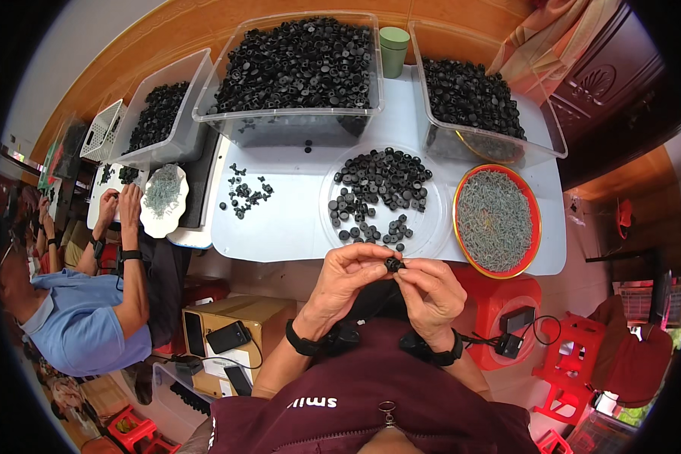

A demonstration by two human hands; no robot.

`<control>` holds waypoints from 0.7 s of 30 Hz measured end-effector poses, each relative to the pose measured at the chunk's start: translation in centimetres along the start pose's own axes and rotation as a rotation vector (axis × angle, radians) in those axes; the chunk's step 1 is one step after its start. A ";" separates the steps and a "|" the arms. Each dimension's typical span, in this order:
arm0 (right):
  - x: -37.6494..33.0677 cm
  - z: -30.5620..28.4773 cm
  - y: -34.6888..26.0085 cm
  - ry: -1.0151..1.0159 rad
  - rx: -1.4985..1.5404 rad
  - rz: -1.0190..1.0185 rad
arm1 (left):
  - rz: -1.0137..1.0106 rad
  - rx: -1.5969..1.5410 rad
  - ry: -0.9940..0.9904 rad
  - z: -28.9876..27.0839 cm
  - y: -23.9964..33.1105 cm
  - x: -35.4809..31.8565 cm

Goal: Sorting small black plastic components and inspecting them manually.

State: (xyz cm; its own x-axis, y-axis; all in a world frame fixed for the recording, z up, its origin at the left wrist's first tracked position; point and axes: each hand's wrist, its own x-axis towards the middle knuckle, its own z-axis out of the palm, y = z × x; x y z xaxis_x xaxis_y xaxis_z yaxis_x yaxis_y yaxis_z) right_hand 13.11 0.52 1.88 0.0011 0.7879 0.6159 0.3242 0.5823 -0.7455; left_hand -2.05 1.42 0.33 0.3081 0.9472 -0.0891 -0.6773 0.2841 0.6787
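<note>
The person's left hand (pixel 346 281) and right hand (pixel 430 291) are meeting just below the near edge of the white desk (pixel 287 219), both pinching one small black round plastic part (pixel 393 264) between thumbs and fingertips. The part is looking light, stiff and hard, unlikely to crush but small enough to slip, so a fingertip pinch around its rim seems the sound hold.

Just beyond the hands, a clear round plastic tray (pixel 431 227) is holding a loose spread of the same black parts. To its right, a red-rimmed round metal tray (pixel 536 227) is lying filled with thin grey-green screws or pins; which of the two cannot be told. Farther back, a large clear plastic bin (pixel 295 125) is heaped with black parts, and a second clear bin (pixel 554 140) to the right is holding more. A green cylindrical cup (pixel 393 50) is standing between them. A few black pieces (pixel 246 193) are lying loose on the desk.

At the left, another person's hands (pixel 117 204) are working beside a white scalloped plate (pixel 175 227).
</note>
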 end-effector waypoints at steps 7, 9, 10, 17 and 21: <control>-0.1 0.1 0.1 0.000 -0.014 -0.049 | -0.006 0.040 0.013 -0.3 -0.3 -0.1; -0.1 0.2 0.2 0.009 0.000 -0.059 | -0.005 0.034 0.010 -0.2 -0.3 -0.1; -0.1 0.2 0.1 0.009 -0.001 -0.058 | -0.004 0.028 0.006 -0.2 -0.3 -0.1; -0.1 0.1 -0.1 0.008 -0.008 -0.051 | -0.021 -0.015 0.023 0.0 -0.1 -0.3; -0.1 0.3 0.1 0.000 -0.053 -0.111 | 0.019 0.027 0.036 0.1 0.0 -0.3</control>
State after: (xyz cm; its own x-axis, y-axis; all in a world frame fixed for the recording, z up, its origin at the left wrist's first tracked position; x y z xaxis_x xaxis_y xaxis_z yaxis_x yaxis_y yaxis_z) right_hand 12.87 0.59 1.64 -0.0377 0.7188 0.6942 0.3716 0.6550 -0.6580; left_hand -2.06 1.11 0.39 0.2711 0.9571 -0.1021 -0.6641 0.2628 0.6999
